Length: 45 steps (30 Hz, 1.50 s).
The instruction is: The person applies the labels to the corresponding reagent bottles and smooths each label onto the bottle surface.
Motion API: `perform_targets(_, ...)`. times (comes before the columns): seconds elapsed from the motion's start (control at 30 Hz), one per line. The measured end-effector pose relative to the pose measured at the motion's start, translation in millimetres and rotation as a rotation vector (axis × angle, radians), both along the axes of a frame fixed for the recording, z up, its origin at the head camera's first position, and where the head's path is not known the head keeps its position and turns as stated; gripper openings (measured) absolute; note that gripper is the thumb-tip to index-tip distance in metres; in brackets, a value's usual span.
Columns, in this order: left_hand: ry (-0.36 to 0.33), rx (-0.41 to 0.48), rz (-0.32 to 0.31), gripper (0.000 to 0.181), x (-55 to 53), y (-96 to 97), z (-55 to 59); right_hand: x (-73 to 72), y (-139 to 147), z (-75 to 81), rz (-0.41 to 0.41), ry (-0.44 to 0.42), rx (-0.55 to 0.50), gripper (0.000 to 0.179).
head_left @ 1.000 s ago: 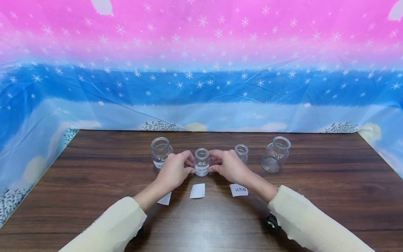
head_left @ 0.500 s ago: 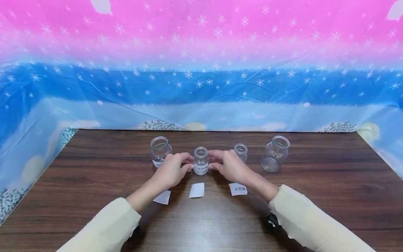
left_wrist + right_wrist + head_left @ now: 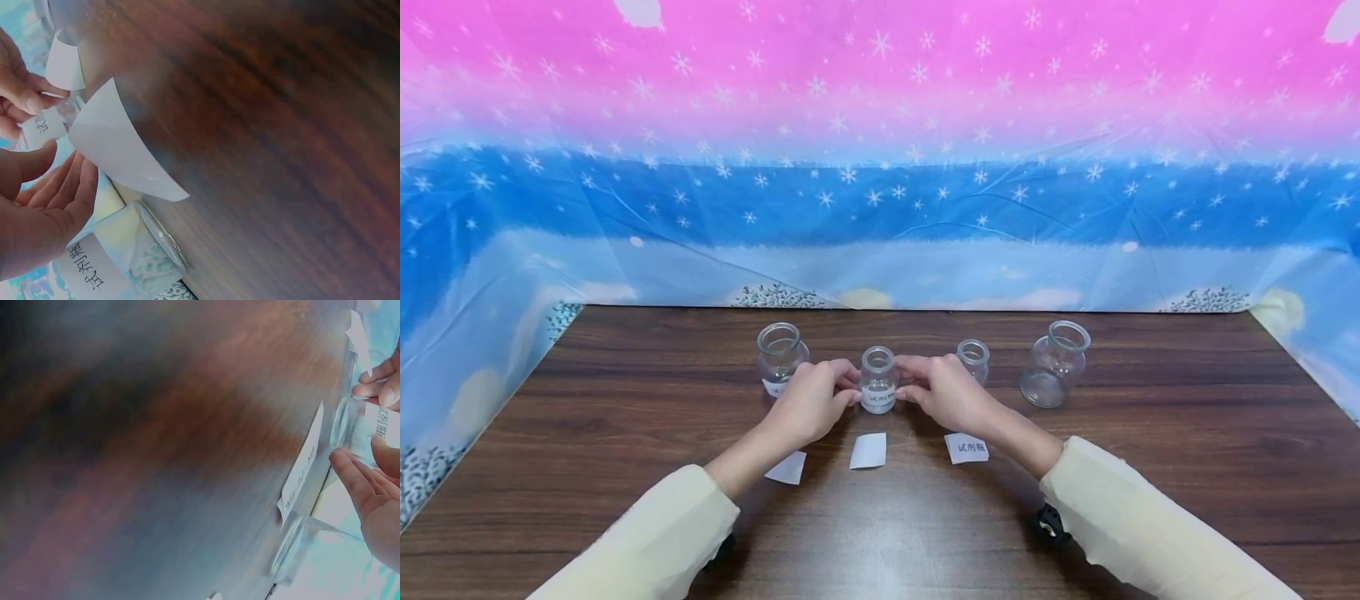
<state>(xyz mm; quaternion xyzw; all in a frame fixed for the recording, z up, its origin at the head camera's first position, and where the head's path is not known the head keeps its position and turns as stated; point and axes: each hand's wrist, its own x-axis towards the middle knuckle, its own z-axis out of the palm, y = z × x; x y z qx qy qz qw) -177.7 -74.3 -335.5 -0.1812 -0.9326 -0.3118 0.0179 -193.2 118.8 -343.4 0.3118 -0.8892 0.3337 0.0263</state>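
Note:
A small clear glass bottle (image 3: 878,380) stands upright on the table, a white label with handwritten characters (image 3: 877,397) round its front. My left hand (image 3: 811,402) holds it from the left, thumb toward the front and fingers toward the back. From the right my right hand (image 3: 951,393) holds the same bottle, with the thumb at the label's right end. In the left wrist view the label (image 3: 45,129) shows between the two hands. The right wrist view shows the bottle's base (image 3: 340,424) near my right fingertips. Exact finger contact behind the glass is hidden.
A larger labelled jar (image 3: 780,358) stands behind my left hand. Another small bottle (image 3: 973,354), partly covered by my right hand, and a larger jar (image 3: 1052,367) stand to the right. Paper slips (image 3: 868,451) lie in front, one with writing (image 3: 967,448).
My left hand has drawn slightly to the left along the bottle's side. The right hand keeps its place and the bottle still stands; the view has shifted slightly.

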Motion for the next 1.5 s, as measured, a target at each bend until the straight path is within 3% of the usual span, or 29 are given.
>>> perform_targets(0.27,-0.021,-0.039,0.041,0.008,-0.8,4.4,-1.2,0.2,-3.4,-1.5,-0.031,-0.004,0.007,0.036)
perform_targets(0.63,-0.037,-0.006,-0.003,0.006,-0.9,1.3,0.8,0.5,-1.6,-0.1,-0.015,0.031,0.044,0.035)
perform_targets(0.97,-0.051,-0.017,-0.041,0.01,-2.5,-0.8,1.3,-0.6,0.4,1.4,0.009,-0.021,0.056,0.04)
perform_targets(1.37,-0.022,-0.083,0.017,0.004,-1.7,5.8,4.0,-1.1,-4.0,-2.2,-0.039,0.041,0.064,0.041)
perform_targets(1.5,-0.03,-0.095,0.034,0.003,-0.3,7.6,4.2,0.0,-6.5,-1.6,-0.055,0.009,0.073,0.04)
